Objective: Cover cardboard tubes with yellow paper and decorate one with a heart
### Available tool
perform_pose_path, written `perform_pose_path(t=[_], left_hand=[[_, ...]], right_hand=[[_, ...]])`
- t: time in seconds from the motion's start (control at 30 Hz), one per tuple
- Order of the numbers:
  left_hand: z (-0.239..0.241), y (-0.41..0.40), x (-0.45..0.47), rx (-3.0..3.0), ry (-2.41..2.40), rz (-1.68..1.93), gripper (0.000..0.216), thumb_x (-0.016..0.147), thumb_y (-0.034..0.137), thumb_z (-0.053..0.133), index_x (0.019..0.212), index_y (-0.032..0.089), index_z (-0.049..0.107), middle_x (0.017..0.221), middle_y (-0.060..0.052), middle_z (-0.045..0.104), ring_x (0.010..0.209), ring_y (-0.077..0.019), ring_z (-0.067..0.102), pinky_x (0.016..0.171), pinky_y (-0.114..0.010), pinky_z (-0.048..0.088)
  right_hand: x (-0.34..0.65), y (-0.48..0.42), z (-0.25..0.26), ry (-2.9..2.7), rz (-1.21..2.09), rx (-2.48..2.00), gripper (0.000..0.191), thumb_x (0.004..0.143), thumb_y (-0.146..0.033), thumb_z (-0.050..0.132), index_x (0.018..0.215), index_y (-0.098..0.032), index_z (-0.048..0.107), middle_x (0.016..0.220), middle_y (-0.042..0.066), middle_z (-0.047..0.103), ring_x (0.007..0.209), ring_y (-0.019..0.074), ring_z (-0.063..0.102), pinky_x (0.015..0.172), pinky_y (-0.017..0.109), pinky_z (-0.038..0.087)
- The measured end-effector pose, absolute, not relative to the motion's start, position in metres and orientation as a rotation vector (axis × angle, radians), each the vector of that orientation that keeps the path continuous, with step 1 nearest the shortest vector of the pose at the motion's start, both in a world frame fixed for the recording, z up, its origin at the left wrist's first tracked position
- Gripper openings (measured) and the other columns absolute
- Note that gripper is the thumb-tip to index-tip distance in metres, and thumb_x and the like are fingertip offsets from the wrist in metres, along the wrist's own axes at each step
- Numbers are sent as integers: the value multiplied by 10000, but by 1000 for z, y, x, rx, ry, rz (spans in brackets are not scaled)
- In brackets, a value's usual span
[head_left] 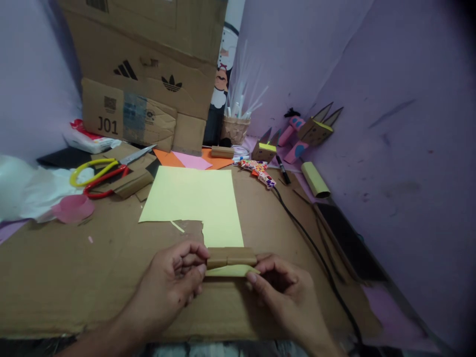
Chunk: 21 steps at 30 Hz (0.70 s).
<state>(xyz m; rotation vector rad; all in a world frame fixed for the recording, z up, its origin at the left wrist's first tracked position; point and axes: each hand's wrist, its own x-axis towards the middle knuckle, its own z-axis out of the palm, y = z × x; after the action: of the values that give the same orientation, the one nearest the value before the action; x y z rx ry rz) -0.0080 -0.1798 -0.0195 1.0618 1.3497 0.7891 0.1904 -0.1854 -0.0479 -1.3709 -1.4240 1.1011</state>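
Note:
Between my two hands lies a small brown cardboard roll (232,256) with a strip of yellow paper (229,270) along its near side. My left hand (174,277) pinches the left end, thumb and forefinger closed on it. At the right end, my right hand (288,290) grips the roll and the strip's corner between thumb and fingers. Just beyond lies a yellow paper sheet (193,193) with a piece cut from its near left corner. Part of the sheet is hidden behind the roll.
Yellow-and-red scissors (107,173) rest on cardboard scraps at left, near a pink tape ring (73,208). A patterned glue gun (258,171) trails a black cord (316,248) on the right. A yellow tube (315,179) and cardboard animal figures (316,130) stand near the wall.

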Motion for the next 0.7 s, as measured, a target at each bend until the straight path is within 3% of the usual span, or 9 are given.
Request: perform_pose_path(t=[0.13,0.33,0.7], left_hand=[[-28,-185,-9,1183,1346,785,297,613,186,629,903,205,567,699,18,606,586,-104,543,497,-172,421],[-28,-187,1,1107,1440,849,223,632,293,641,826,201,581,653,14,614,611,-132,564,538,-198,433],[-28,-197,6,997,1495,860,207,620,324,652,769,205,571,580,41,540,466,-96,475,418,-179,395]], right_hand=[[186,-188,-49,-1272,1219,-1421,202,699,-326,658,615,-158,584,545,6,595,419,96,522,405,188,400],[183,-187,-49,-1143,1319,-1368,225,644,-286,714,673,-177,520,467,-48,543,412,92,527,417,175,382],[179,-190,-50,-1014,1509,-1241,285,645,-271,741,749,-184,491,540,-43,595,481,78,551,476,164,386]])
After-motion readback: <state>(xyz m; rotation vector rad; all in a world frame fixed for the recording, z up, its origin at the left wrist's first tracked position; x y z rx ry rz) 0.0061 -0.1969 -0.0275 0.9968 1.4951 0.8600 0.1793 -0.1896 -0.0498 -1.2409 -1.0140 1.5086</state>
